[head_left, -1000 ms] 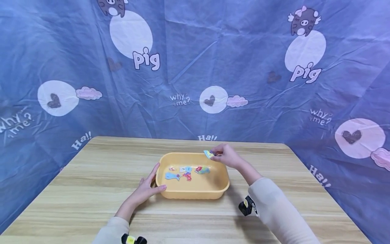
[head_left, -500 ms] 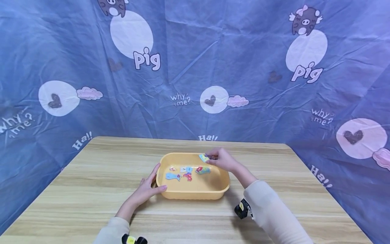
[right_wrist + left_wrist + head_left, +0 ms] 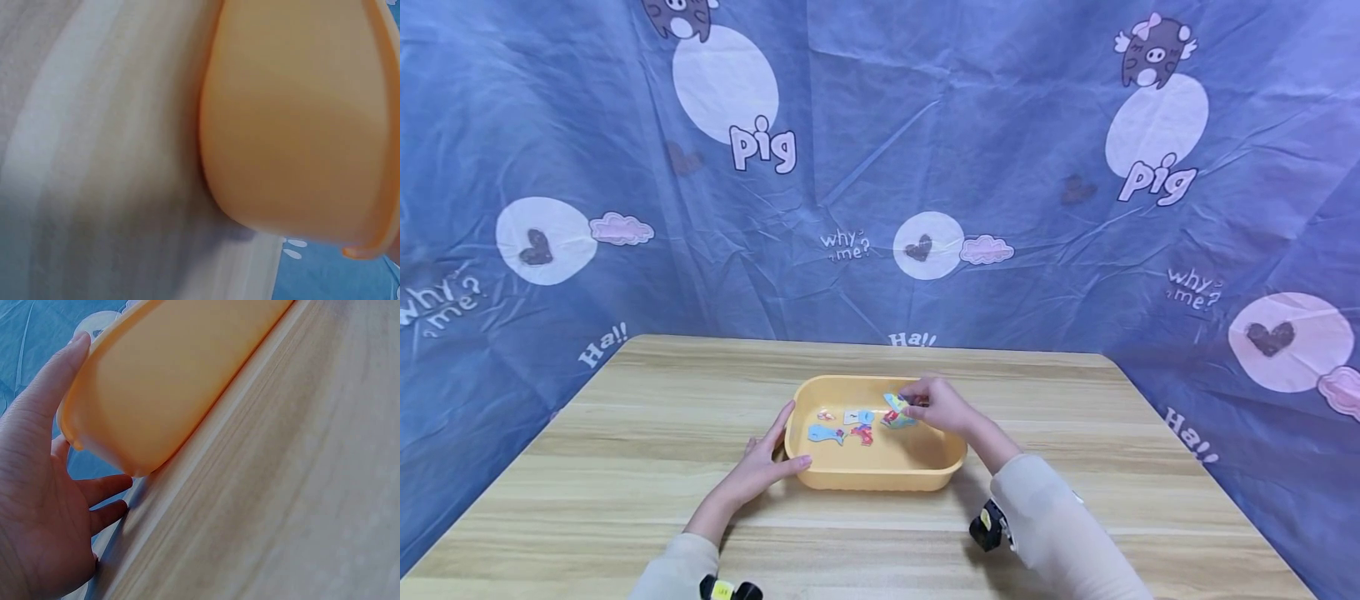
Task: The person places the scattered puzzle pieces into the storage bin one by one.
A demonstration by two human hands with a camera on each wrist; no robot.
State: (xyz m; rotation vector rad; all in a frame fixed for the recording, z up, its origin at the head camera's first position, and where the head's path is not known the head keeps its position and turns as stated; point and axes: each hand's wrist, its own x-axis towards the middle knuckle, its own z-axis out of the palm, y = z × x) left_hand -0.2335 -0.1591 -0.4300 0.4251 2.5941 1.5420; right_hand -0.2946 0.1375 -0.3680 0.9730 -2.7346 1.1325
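A yellow-orange plastic basin (image 3: 880,479) stands on the wooden table. My left hand (image 3: 760,467) rests on its left end, thumb over the near rim and index finger along the side; in the left wrist view the other fingers spread straight under the rim. Over the basin's far right part, my right hand (image 3: 946,408) pinches a small flat printed cut-out (image 3: 895,403), light blue and yellow. Below it lies a red and green cut-out (image 3: 897,419). Beside that are a blue whale-shaped piece (image 3: 824,433), a red and purple piece (image 3: 862,434) and a white and blue piece (image 3: 858,417).
A small pinkish piece (image 3: 826,415) lies near the basin's left inner side. The wooden table (image 3: 865,542) extends around the basin. Behind it hangs a blue cloth (image 3: 880,183) with pig prints. The right wrist view shows only the basin's outer wall (image 3: 294,125) and tabletop.
My right hand has moved left and lower, carrying the cut-out from above the far rim to over the red and green piece inside. My left hand has stayed on the basin.
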